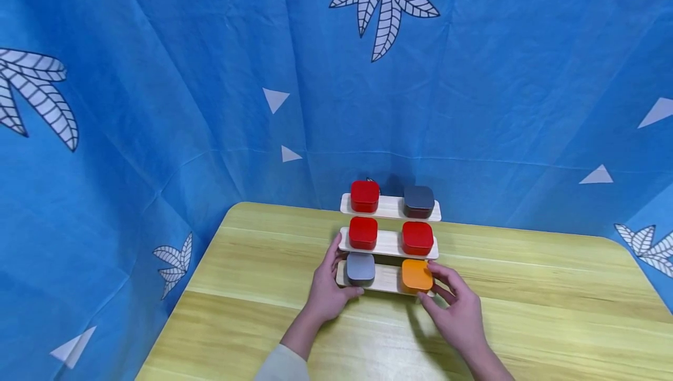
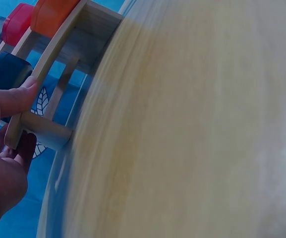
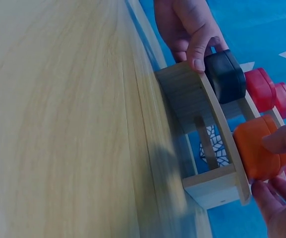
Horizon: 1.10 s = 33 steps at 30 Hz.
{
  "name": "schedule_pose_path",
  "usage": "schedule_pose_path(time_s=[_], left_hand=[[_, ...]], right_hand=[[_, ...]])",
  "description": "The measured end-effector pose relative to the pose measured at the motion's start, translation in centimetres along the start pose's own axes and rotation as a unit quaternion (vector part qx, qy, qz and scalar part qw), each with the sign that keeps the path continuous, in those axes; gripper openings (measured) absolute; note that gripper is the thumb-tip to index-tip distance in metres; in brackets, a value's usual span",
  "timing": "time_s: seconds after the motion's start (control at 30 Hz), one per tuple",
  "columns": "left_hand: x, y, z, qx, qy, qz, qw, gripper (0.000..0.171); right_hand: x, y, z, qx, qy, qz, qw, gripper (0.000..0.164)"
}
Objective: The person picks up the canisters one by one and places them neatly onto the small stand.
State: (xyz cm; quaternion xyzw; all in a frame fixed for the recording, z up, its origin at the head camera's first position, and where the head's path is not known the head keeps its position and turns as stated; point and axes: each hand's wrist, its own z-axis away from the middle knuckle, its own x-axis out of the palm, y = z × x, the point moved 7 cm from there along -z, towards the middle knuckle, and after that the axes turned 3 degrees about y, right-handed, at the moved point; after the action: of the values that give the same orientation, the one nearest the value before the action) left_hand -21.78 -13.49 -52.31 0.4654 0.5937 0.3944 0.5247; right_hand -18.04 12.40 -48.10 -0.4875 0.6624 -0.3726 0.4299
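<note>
A three-tier wooden rack (image 1: 387,279) stands on the table, with small rounded-square boxes on its shelves. My left hand (image 1: 327,292) grips the rack's left end; in the left wrist view its thumb (image 2: 21,96) lies on the lowest shelf's edge and the fingers curl beneath. Beside that thumb sits a grey box (image 1: 360,268). At the right end of the same shelf, my right hand (image 1: 458,311) pinches an orange box (image 1: 417,274) between thumb and fingers. The right wrist view shows the orange box (image 3: 256,148) at the shelf, its underside partly hidden.
On the middle shelf are two red boxes (image 1: 363,232). The top shelf carries one red box (image 1: 364,196) and one dark grey box (image 1: 418,201). A blue patterned cloth (image 1: 473,106) hangs directly behind the rack, at the far edge of the wooden table (image 1: 526,299).
</note>
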Motion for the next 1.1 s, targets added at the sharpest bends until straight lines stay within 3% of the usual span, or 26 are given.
schedule_pose_path(time_s=[0.33, 0.47, 0.77, 0.9, 1.1], left_hand=[[-0.1, -0.1, -0.3, -0.003, 0.001, -0.01, 0.9999, 0.126], [-0.2, -0.2, -0.3, -0.006, -0.002, -0.022, 0.9997, 0.126], [-0.2, -0.2, -1.4, 0.028, -0.032, -0.135, 0.99, 0.128], [-0.4, -0.5, -1.2, 0.018, -0.037, -0.192, 0.9806, 0.129], [-0.9, -0.7, -0.7, -0.006, -0.043, -0.226, 0.9731, 0.13]], right_hand=[[0.1, -0.1, -0.2, -0.004, -0.01, 0.014, 1.0, 0.061], [0.1, 0.1, -0.3, 0.005, -0.014, 0.045, 0.999, 0.061], [-0.3, 0.4, -1.2, 0.019, -0.007, 0.122, 0.992, 0.054], [-0.5, 0.3, -1.1, 0.011, 0.001, 0.151, 0.988, 0.053], [-0.7, -0.2, -1.1, -0.007, 0.015, 0.181, 0.983, 0.056]])
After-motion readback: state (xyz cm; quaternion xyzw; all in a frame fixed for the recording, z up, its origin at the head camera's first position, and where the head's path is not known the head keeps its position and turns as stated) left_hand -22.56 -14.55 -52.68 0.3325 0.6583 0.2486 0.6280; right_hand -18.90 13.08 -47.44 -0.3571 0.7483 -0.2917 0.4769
